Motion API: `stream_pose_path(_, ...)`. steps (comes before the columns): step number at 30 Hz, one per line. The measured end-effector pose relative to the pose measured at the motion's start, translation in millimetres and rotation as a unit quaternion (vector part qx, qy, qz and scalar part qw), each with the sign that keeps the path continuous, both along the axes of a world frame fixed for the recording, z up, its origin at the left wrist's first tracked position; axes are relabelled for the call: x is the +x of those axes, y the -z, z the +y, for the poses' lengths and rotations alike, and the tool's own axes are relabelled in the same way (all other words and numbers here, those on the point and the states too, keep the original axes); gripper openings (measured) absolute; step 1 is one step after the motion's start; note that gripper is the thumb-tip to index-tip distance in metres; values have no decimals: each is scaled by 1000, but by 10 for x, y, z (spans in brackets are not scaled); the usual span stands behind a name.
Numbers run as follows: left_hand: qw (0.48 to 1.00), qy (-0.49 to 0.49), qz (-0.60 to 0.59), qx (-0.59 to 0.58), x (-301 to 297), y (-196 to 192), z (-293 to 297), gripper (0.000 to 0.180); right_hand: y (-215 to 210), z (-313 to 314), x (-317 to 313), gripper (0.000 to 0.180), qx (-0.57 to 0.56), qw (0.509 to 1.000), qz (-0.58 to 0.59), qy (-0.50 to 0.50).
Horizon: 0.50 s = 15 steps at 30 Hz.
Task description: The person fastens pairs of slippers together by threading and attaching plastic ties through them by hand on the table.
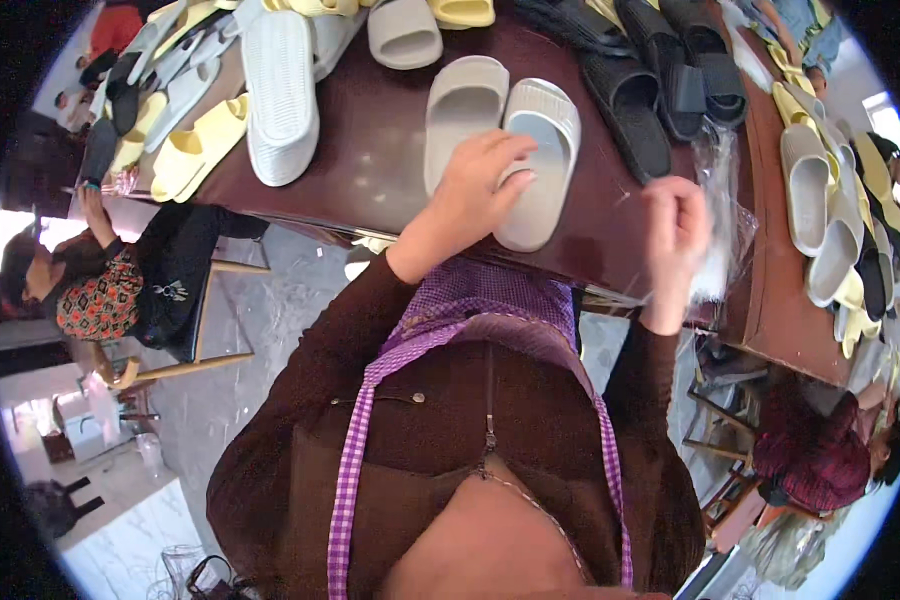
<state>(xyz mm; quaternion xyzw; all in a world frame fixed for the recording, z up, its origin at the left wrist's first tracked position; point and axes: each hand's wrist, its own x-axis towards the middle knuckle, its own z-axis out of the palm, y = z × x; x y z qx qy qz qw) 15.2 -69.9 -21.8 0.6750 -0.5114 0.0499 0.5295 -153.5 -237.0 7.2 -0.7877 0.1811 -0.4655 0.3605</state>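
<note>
Two grey slide sandals lie side by side on the dark red table [355, 165] in front of me: the left slide [467, 85] and the right slide [550, 190]. My left hand [470, 195] is over them, its thumb and forefinger apart above the right slide's footbed, with nothing visible between them. Just beyond the right slide, my right hand [678, 225] is raised near the table's front edge, fingers curled together and blurred. Whatever it may hold I cannot make out. Beside it lie clear plastic bags [722, 230].
Black slides [630, 115] lie at the back right. A pale slide [278, 100] and a yellow pair [202, 150] are to the left. More slides [805, 185] cover the right-hand table. People sit on both sides, one in a patterned top [105, 300], another in dark red [815, 440].
</note>
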Motion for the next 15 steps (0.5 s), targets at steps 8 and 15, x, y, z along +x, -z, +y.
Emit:
stream_pose_path(8, 965, 233, -120, -34, -129, -88, -671, 24, 194, 281, 16, 5, 6, 991, 117, -68)
stream_pose_path(15, 964, 254, -72, -16, -244, -11, -636, 22, 204, 243, -233, 3, 106, 980, 142, -96)
